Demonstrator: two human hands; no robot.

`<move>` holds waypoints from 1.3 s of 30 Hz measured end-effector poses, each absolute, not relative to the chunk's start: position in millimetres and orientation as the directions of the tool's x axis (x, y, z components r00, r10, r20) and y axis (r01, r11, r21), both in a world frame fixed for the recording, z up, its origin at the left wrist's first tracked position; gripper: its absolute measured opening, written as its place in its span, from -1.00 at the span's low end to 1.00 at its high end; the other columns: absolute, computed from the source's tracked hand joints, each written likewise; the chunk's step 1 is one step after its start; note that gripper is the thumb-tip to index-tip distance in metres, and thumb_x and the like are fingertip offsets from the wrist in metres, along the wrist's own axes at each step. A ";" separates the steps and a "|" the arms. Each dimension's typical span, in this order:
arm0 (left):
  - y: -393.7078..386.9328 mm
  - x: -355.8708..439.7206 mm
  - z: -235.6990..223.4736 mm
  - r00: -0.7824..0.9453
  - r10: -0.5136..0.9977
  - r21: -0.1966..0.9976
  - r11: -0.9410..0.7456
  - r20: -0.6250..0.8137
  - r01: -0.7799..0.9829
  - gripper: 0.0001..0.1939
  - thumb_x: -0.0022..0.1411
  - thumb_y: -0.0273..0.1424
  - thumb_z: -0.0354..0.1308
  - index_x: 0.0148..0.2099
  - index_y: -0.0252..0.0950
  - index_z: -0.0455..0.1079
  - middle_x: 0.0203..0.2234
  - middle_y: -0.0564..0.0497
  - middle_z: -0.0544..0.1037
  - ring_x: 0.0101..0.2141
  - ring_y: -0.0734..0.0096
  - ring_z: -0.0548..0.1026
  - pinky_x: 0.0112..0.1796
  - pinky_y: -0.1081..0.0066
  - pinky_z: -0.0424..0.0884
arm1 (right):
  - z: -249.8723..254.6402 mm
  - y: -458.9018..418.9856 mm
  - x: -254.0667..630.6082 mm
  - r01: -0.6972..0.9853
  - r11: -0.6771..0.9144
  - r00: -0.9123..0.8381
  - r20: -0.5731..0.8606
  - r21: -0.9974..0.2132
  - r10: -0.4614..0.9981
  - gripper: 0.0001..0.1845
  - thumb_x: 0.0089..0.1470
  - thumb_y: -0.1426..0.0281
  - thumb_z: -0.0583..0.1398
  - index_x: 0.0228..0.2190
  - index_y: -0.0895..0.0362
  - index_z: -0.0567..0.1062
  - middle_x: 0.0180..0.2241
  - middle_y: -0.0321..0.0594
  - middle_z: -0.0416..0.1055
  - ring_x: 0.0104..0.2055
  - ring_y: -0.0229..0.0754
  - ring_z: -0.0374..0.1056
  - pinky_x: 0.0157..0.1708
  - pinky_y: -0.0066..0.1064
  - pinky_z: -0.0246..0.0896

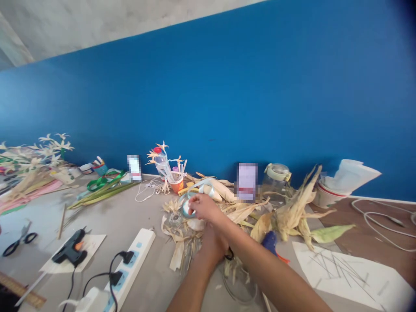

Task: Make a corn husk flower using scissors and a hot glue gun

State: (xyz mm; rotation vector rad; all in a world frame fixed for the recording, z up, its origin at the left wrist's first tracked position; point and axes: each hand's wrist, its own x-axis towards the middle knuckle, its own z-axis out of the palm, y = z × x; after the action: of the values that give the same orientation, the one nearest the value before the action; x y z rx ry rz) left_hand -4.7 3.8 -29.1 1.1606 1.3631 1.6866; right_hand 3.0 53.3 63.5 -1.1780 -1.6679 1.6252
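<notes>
My right hand point(204, 207) reaches across above my left hand, its fingers bent together over a light-blue roll point(186, 209) with a white middle. Whether it grips the roll, or something small, I cannot make out. My left hand point(215, 241) is lower, partly under my right wrist, and its fingers are hidden. A black loop point(229, 254), like a scissors handle, shows beside it. Dry corn husks point(178, 255) lie around both hands, with a small clear roll point(175, 219) to their left. A clear round container point(238, 284) stands between my forearms.
On the left are a glue gun point(73, 249) on paper, scissors point(21, 240) and a power strip point(133, 264) with cords. Along the blue wall stand an orange cup point(177, 185), two phones, a lidded jar point(276, 177) and a white tub point(328, 195). Thin sticks point(339, 266) lie on paper at right.
</notes>
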 end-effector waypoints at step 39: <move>3.3 -16.9 -0.8 -0.198 0.845 0.719 -0.272 0.496 0.639 -0.88 0.16 -0.42 -0.03 -0.32 -0.27 0.33 -0.40 -0.03 0.42 -0.33 0.32 0.39 -0.29 0.33 0.30 | 61.1 45.1 128.3 0.614 0.351 -0.300 0.202 -0.707 0.932 -0.83 -0.05 0.54 0.10 -0.44 0.16 0.49 -0.37 -0.19 0.45 -0.31 -0.22 0.33 -0.30 -0.48 0.11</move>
State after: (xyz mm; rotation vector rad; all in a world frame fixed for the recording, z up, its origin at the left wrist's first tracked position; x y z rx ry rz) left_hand -16.9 3.3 -0.8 1.8419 1.7524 1.4635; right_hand 128.3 45.1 61.1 -1.3415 -2.0198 0.6897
